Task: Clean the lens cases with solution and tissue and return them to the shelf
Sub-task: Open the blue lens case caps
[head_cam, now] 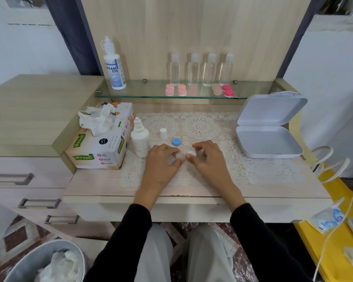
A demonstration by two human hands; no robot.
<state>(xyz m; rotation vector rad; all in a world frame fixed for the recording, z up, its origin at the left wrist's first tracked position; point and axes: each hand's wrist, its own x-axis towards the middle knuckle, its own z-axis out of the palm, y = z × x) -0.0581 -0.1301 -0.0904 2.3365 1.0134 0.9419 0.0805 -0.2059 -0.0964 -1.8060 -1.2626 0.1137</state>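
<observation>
Beside the solution bottle (140,139), the left hand (161,161) grips a lens case (179,156); the right hand (208,157) pinches its white cap (191,153). Cleaning seems unfinished; shelving remains.

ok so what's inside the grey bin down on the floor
Crumpled white tissue lies in the bin. Anything under the tissue is covered, and the picture's edge cuts off the bin's lower part.

Bystanders on the pale wooden desk (94,186)
An open white hinged box (269,143) is lying at its right edge, sitting partly on a cream lace mat (202,125).
</observation>
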